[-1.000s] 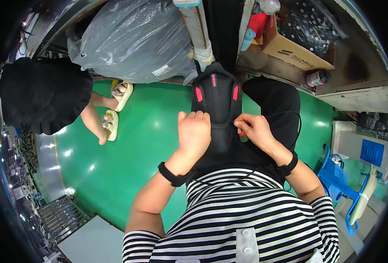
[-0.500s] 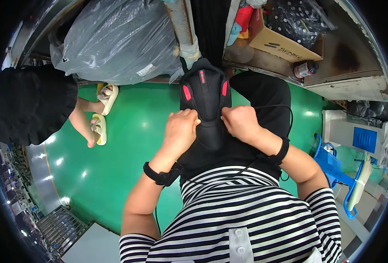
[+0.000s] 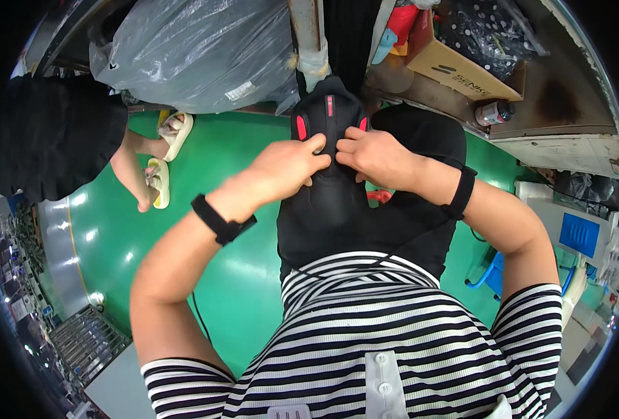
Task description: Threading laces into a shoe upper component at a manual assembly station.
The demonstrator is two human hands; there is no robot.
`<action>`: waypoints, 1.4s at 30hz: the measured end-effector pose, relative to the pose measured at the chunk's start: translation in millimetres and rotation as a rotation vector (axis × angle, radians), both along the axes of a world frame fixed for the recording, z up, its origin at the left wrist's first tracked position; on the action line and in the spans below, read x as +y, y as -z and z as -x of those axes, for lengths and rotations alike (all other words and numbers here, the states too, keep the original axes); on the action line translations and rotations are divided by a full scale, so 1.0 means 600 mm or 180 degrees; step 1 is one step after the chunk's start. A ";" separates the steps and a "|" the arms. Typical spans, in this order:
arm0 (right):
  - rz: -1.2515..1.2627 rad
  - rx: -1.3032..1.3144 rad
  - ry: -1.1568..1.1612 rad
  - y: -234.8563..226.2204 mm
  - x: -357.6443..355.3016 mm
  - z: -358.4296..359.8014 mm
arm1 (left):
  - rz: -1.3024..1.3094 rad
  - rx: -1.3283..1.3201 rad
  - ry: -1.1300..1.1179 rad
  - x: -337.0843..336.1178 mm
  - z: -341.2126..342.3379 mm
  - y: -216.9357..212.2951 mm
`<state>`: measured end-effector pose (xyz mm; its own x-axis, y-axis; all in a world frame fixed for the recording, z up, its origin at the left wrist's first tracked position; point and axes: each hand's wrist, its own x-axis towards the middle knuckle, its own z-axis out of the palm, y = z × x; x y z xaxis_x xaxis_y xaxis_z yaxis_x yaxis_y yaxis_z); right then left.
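Observation:
A black padded fabric piece with red patches (image 3: 330, 105) lies lengthwise over my lap, its far end close to the bench post. It narrows at that end, and its exact kind is unclear. My left hand (image 3: 286, 166) is bent inward over the piece's middle, thumb and fingers pinched on the cloth. From the other side, my right hand (image 3: 376, 159) pinches the same stretch, its fingertips a small gap from the left ones. The hands hide part of the middle and one edge of a red patch. Both wrists wear black straps.
A big grey plastic bag (image 3: 205, 56) fills the far left. At the far right, a shelf holds a cardboard box (image 3: 456, 70) and a small dark bottle (image 3: 494, 112). Another person's sandalled feet (image 3: 159, 183) stand on the green floor at left. A rusty post (image 3: 306, 28) rises ahead.
Both hands have moved up the piece and closer together, from its near edges to its middle. My elbows have spread outward. The other person's feet look nearly unchanged.

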<state>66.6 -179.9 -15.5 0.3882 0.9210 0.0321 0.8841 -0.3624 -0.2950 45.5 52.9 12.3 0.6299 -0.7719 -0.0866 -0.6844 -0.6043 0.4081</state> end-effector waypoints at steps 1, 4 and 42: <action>0.0069 0.0165 0.0108 -0.008 -0.001 0.002 | -0.0384 0.0296 0.0082 -0.010 -0.009 -0.007; 0.0058 0.0318 0.0135 -0.002 -0.010 0.000 | -0.0732 0.0565 0.0157 -0.029 -0.015 -0.012; -0.2430 0.4080 0.2230 0.011 0.019 0.091 | 0.1369 0.0878 -0.2371 -0.052 0.030 0.054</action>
